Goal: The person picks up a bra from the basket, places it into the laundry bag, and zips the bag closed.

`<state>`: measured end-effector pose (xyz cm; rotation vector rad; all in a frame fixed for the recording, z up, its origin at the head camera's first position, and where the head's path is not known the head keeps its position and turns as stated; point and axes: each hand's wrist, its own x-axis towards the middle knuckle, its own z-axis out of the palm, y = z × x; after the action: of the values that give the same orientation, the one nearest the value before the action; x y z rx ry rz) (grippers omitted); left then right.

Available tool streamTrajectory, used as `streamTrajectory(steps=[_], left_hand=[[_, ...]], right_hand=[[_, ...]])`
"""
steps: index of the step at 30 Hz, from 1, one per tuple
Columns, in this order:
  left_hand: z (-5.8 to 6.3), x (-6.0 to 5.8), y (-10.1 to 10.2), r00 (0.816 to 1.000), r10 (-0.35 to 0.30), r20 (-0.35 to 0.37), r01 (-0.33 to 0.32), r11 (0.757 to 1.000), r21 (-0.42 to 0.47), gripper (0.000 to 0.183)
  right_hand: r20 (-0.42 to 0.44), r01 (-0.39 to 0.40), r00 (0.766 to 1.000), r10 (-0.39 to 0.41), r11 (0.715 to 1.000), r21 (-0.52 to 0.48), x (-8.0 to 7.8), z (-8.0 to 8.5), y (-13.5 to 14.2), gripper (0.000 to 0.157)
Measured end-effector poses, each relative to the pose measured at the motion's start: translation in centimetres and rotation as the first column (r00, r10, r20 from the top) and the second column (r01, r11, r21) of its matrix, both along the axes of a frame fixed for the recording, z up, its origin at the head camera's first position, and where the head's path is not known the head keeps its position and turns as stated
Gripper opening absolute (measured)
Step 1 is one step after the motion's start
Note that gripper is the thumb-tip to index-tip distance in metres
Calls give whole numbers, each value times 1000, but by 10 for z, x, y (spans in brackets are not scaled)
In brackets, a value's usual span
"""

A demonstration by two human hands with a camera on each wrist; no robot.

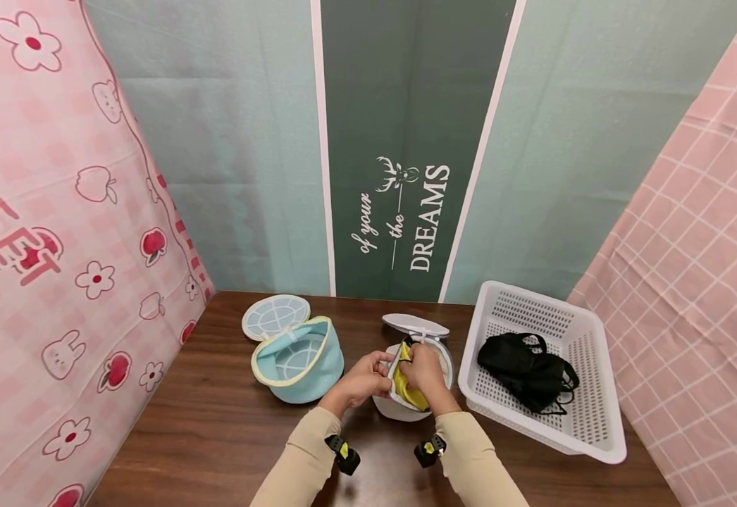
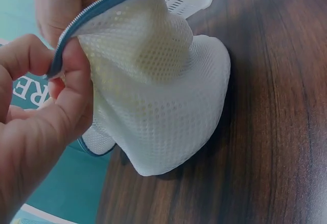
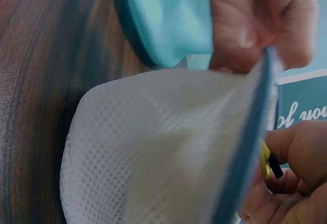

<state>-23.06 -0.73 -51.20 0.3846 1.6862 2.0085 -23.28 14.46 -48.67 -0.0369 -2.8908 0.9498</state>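
Observation:
A white mesh laundry bag (image 1: 400, 410) with a grey-blue zip edge stands on the wooden table, its round lid (image 1: 416, 324) folded back. My left hand (image 1: 368, 378) pinches the bag's rim; the left wrist view shows thumb and fingers on the zip edge (image 2: 110, 5). Inside the bag's mouth lies a yellow cloth item (image 1: 401, 386) with black trim. My right hand (image 1: 424, 367) reaches into the mouth and holds that cloth, a yellow and black bit (image 3: 265, 161) showing at the fingers in the right wrist view. Most of the cloth is hidden behind mesh.
To the left stands a light blue mesh bag (image 1: 318, 373) with yellow trim, its round lid (image 1: 276, 318) open behind it. On the right, a white plastic basket (image 1: 549, 438) contains black strappy cloth (image 1: 527, 373). Fabric hangings (image 1: 254, 176) enclose the table's back and sides.

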Motion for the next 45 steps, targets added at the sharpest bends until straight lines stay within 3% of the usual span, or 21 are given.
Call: streamTrajectory(steps=[9,18,22,26,32,38,45], left_hand=[[0,0,-1,1000,1,-10,-1,999,41,56],[-1,2,-3,1000,26,-8,-25,998,57,56],[-2,2,-5,999,43,-7,-42,998,56,56],[-4,2,-7,998,57,-13,-56,997,49,57],[-7,1,-7,994,106,23,-107,994,18,56],[-3,0,-7,990,143,9,-143,990,-17,54],[0,-1,-7,991,132,3,-132,991,-22,54]], right_hand=[[-98,-23,995,33,995,93,0,-18,-5,17],[-39,-98,994,101,992,83,3,-23,-7,22],[19,-153,988,152,988,30,6,-19,-8,21],[66,-159,984,165,984,-80,9,-18,-6,21],[201,-166,952,229,943,-289,13,-11,3,24],[84,-339,933,350,933,-123,12,0,18,29],[45,-542,841,540,838,65,3,-3,23,50]])
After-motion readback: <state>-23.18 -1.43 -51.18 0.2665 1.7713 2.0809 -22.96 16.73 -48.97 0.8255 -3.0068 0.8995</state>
